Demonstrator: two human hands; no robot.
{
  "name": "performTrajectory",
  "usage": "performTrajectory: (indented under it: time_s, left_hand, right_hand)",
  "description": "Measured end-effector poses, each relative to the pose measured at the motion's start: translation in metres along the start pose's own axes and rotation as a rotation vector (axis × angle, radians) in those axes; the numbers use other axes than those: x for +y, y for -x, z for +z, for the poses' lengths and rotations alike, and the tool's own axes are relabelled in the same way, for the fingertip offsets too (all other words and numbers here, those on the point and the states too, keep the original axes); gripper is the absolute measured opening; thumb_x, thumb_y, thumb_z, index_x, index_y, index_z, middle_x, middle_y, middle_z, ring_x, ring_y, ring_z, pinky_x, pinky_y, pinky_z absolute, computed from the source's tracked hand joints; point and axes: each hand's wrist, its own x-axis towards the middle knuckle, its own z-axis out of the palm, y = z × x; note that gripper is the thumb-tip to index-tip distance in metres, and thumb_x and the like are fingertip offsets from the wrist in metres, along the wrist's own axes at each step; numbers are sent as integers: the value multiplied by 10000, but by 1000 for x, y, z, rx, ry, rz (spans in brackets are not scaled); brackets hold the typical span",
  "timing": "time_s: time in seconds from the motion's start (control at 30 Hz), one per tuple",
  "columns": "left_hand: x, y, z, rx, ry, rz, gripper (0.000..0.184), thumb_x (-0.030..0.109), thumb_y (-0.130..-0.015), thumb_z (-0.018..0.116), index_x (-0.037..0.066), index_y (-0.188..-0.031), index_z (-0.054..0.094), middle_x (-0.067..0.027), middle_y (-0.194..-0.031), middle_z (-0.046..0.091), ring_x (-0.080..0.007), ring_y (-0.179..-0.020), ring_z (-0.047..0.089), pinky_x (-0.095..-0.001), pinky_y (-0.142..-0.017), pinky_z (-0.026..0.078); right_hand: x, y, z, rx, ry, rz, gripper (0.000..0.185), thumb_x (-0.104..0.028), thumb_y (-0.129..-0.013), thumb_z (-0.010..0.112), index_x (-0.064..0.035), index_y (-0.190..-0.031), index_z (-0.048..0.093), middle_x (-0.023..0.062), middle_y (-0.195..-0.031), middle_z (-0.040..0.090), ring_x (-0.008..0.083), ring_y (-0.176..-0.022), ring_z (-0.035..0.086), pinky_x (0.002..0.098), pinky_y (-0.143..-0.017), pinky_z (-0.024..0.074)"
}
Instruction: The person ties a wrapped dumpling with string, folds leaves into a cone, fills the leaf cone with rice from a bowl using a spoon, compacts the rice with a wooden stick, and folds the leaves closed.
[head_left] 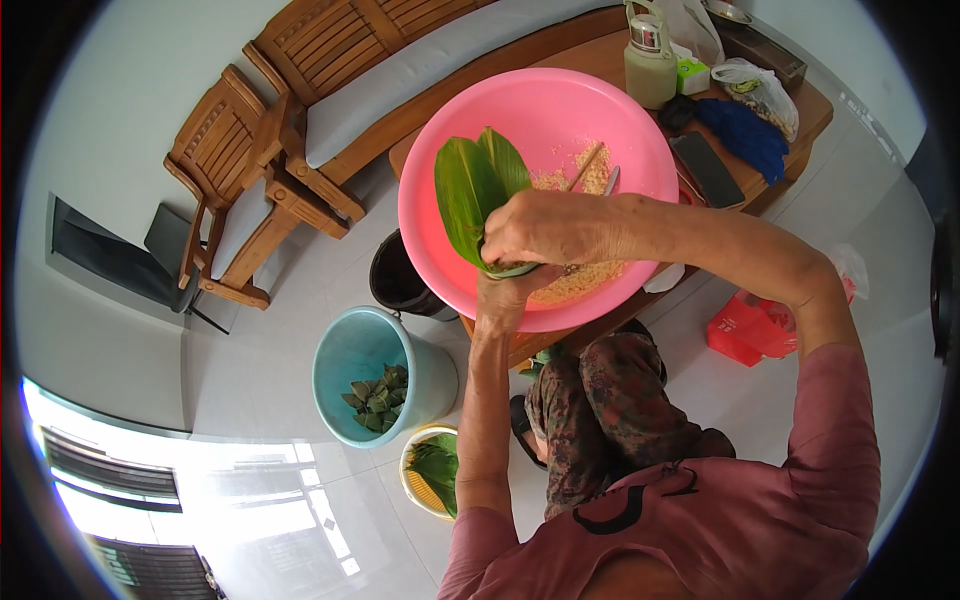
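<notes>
Broad green leaves (468, 195) rise over the pink basin (425, 250), their lower end folded into a cup. My left hand (503, 298) grips this folded end from below. Over the cup, my right hand (535, 228) has its fingers curled and pressed down at the leaves; what its fingertips hold, if anything, is hidden. Pale grains of rice (580, 285) lie in the basin, partly behind my right forearm. A wooden stick (586, 168) and a metal utensil handle (612, 180) stick out of the grains.
On the floor stand a blue bucket (335, 400) with wrapped leaf parcels (378, 400), a yellow basket (412, 485) of leaves, a dark bucket (400, 275) and a red bag (745, 330). The wooden table (800, 150) bears a flask (650, 75) and a phone (708, 170).
</notes>
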Motion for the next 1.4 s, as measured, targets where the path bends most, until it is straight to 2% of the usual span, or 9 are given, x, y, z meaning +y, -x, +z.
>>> performTrajectory:
  time_s: [0.1, 0.2, 0.5, 0.8, 0.9, 1.03, 1.13, 1.23, 1.4]
  left_hand:
    - [5, 3, 7, 46, -4, -4, 404, -122, -584, 675, 69, -921, 561, -8, -878, 564, -146, -810, 558, -277, -710, 452]
    - [0, -1, 0, 32, -22, 21, 393, -120, -585, 675, 68, -910, 557, -7, -853, 558, -146, -801, 555, -273, -705, 454]
    - [-4, 1, 4, 94, -52, 61, 347, -104, -602, 660, 70, -885, 559, 7, -761, 545, -97, -673, 525, -230, -561, 397]
    - [4, -1, 13, 142, -31, 84, 296, -79, -602, 674, 74, -833, 572, 22, -727, 543, -87, -642, 514, -229, -549, 393]
    - [12, -1, 10, 172, -32, 164, 329, -64, -620, 690, 26, -917, 580, -22, -869, 606, -130, -797, 585, -260, -688, 483]
    - [32, 11, 2, 222, -253, 156, 263, -39, -604, 692, 36, -829, 579, -21, -785, 598, -112, -711, 562, -245, -627, 452]
    - [37, 6, 9, 208, -226, 223, 226, -36, -591, 679, 39, -780, 579, -24, -696, 587, -111, -619, 542, -234, -528, 413]
    - [38, 10, 16, 213, -144, 249, 216, -31, -594, 676, 36, -778, 585, -41, -710, 604, -124, -625, 555, -244, -537, 425]
    - [49, 14, 23, 174, -228, 159, 258, 18, -616, 697, 45, -854, 600, -18, -799, 611, -116, -731, 573, -246, -701, 468]
  right_hand:
    - [4, 1, 1, -24, -63, -48, 61, -53, -736, 594, 1, -750, 618, 130, -720, 580, 267, -691, 597, 343, -609, 466]
    - [5, 4, -9, 133, -126, -34, 78, -55, -729, 596, -1, -770, 633, 140, -727, 591, 274, -682, 600, 347, -603, 466]
    - [9, 3, 1, -1, -78, 124, 91, -27, -713, 597, 20, -778, 639, 150, -727, 608, 275, -679, 612, 347, -623, 475]
    - [11, 5, -2, 25, -165, 94, 133, -6, -712, 607, 9, -836, 653, 132, -774, 634, 238, -705, 624, 301, -644, 490]
    - [10, 13, -18, 372, -275, 79, 97, -14, -733, 614, 9, -818, 655, 113, -772, 640, 206, -713, 628, 283, -649, 492]
    - [43, 34, 15, 536, -358, 259, 87, -63, -739, 609, 9, -782, 636, 140, -741, 631, 222, -703, 624, 313, -633, 483]
    - [69, 48, 56, 137, 220, 268, 66, -36, -734, 634, -8, -790, 613, 105, -727, 625, 189, -686, 616, 283, -620, 476]
    - [49, 39, 22, 372, -181, 379, 144, -119, -730, 663, 7, -717, 593, 121, -677, 615, 215, -681, 623, 336, -610, 477]
    - [19, 41, 3, 580, -298, 306, 96, -94, -731, 648, -14, -762, 605, 110, -693, 609, 244, -674, 606, 331, -601, 466]
